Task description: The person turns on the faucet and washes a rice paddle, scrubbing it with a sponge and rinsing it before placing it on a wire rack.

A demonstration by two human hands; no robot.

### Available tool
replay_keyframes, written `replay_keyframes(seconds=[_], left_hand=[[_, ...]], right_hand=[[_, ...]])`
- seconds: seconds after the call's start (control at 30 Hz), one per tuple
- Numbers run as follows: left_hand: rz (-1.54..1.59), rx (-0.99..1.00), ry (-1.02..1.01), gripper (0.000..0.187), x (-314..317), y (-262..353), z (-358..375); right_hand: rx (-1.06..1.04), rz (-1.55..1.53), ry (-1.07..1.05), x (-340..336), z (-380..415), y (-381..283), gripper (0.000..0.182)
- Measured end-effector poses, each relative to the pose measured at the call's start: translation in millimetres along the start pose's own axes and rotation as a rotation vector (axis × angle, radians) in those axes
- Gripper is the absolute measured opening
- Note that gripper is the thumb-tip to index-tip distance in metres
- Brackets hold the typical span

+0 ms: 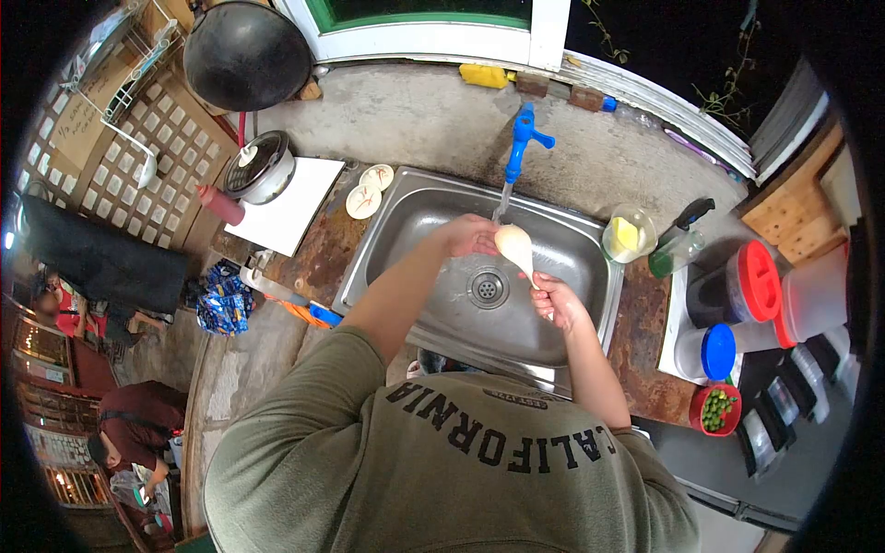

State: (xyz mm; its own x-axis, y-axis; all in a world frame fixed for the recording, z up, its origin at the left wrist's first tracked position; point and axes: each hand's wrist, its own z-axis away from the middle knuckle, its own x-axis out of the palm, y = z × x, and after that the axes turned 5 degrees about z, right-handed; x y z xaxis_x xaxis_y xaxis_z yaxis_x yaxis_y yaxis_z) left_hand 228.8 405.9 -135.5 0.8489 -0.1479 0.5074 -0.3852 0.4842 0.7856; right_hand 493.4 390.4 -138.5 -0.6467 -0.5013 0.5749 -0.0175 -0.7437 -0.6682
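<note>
My right hand (560,301) is closed around the handle of a pale, cream-coloured serving spoon (513,246), which slants up and left over the sink. Beside its broad, rounded head, my left hand (471,236) is held with fingers extended, under the blue faucet (524,138). Water runs from the spout close to the fingers. Below both hands lies the stainless steel sink (392,304) with its round drain (488,288).
Right of the sink are a bowl with a yellow sponge (626,235), a green bottle (676,254), lidded containers (717,352) and a red cup of small green fruits (715,410). Left are a white pot (267,180) and a red bottle (221,206). Another person (138,419) bends at lower left.
</note>
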Motion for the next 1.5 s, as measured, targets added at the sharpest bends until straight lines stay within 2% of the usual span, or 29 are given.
replay_keyframes(seconds=[0.37, 0.47, 0.87, 0.97, 1.07, 1.17, 1.27, 1.37, 1.47, 1.5], left_hand=[[-0.355, -0.013, 0.057, 0.029, 7, 10, -4], [-0.481, -0.062, 0.165, 0.030, 16, 9, -4], [-0.571, -0.109, 0.189, 0.026, 0, 6, -13], [-0.767, 0.051, 0.273, 0.030, 12, 3, -7], [-0.925, 0.445, 0.081, 0.037, -10, -17, -25], [-1.246, 0.392, 0.227, 0.042, 6, -1, -12], [-1.405, 0.303, 0.260, 0.035, 15, 10, -6], [-1.515, 0.235, 0.292, 0.032, 38, 26, 10], [-1.542, 0.291, 0.301, 0.030, 18, 16, -4], [-1.535, 0.285, 0.292, 0.030, 18, 18, -5]], right_hand=[[-0.027, 0.200, 0.106, 0, -5, -5, 0.021], [-0.027, 0.227, 0.135, -1, -7, -3, 0.020], [-0.008, 0.260, 0.173, 1, -15, -7, 0.021], [-0.028, 0.328, 0.245, 10, -22, -10, 0.020], [-0.023, 0.471, 0.282, 16, -36, -11, 0.021], [0.004, 0.612, 0.349, 30, -43, -19, 0.020], [-0.012, 0.717, 0.411, 44, -48, -23, 0.020], [-0.209, 0.947, 0.460, 22, -77, -6, 0.019], [-0.408, 1.110, 0.474, 7, -96, 7, 0.018], [-0.346, 1.108, 0.486, 13, -92, 3, 0.018]])
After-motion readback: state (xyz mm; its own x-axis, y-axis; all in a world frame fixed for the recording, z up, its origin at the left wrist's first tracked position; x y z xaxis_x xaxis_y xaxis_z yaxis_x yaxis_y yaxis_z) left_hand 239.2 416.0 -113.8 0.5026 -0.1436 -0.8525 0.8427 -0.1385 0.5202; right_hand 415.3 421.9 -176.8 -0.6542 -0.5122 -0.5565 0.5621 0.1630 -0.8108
